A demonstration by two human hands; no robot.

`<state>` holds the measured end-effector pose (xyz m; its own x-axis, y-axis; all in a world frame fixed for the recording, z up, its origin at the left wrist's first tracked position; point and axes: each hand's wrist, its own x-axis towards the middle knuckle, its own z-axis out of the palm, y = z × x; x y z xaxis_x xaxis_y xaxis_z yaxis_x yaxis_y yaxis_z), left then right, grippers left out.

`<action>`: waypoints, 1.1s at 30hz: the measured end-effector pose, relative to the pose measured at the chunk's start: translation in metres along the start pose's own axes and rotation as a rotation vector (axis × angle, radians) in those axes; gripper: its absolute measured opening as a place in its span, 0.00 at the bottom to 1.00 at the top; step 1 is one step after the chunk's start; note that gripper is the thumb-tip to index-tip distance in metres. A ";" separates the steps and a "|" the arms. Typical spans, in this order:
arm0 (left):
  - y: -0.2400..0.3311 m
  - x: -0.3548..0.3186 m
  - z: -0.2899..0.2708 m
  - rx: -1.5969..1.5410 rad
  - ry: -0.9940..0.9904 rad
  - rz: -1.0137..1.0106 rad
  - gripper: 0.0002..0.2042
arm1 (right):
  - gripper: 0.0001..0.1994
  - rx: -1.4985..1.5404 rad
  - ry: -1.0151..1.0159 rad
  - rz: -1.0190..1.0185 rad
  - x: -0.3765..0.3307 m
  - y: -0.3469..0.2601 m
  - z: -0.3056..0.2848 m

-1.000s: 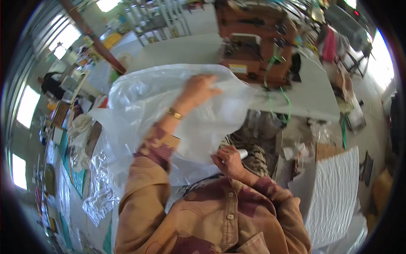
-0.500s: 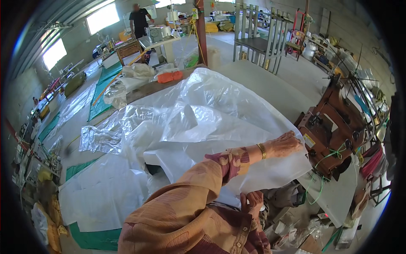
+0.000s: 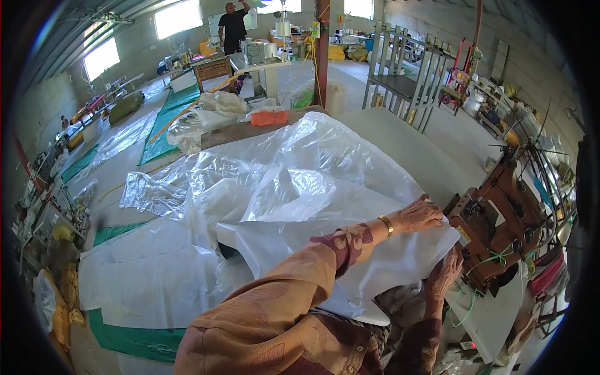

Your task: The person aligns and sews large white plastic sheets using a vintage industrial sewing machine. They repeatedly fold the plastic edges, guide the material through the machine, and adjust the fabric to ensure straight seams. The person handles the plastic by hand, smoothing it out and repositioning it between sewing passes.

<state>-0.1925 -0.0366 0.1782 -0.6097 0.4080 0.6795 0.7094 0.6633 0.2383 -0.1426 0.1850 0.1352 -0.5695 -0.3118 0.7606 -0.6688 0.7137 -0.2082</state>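
Note:
A large, crumpled sheet of translucent white plastic (image 3: 331, 194) spreads over the table in front of me. My left hand (image 3: 417, 214), with a gold band at the wrist, reaches across it; its fingers are closed on the sheet near the right edge. Just below, my right hand (image 3: 444, 274) pinches the sheet's near right corner. Both hands are close to a brown sewing machine (image 3: 515, 195) with green thread (image 3: 498, 256) hanging from it. Parts of my fingertips are hidden by the hands and the plastic.
Right of the sheet is a pale tabletop (image 3: 406, 140). An orange-red bundle (image 3: 269, 118) lies on a board beyond it. A post (image 3: 322, 56) and a grey metal rack (image 3: 400, 81) stand farther back. Green sheeting (image 3: 134, 337) covers floor at left. A person (image 3: 233, 30) stands far off.
My right hand has moved up and right from near my body to the sheet's corner. My left hand has shifted slightly left. The distant person has raised an arm.

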 end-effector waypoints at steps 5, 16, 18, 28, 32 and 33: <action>-0.028 -0.007 0.010 0.024 0.012 -0.058 0.08 | 0.14 -0.015 -0.046 0.017 0.000 0.014 0.013; -0.053 -0.014 0.040 -0.162 0.011 -0.318 0.13 | 0.12 0.152 -0.014 0.298 -0.002 0.014 0.016; -0.057 -0.013 0.042 -0.209 -0.033 -0.384 0.15 | 0.12 0.137 -0.036 0.324 -0.002 0.013 0.015; -0.057 -0.009 0.032 -0.329 -0.084 -0.434 0.19 | 0.11 0.062 0.005 0.286 -0.008 0.019 0.023; -0.060 -0.009 0.036 -0.372 -0.083 -0.477 0.19 | 0.11 0.090 -0.039 0.318 -0.004 0.013 0.017; -0.059 -0.008 0.035 -0.371 -0.087 -0.482 0.19 | 0.11 0.084 -0.040 0.315 -0.004 0.013 0.016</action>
<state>-0.2416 -0.0573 0.1347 -0.9083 0.1764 0.3793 0.4124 0.5296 0.7412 -0.1566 0.1853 0.1196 -0.7722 -0.1093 0.6259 -0.4924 0.7256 -0.4807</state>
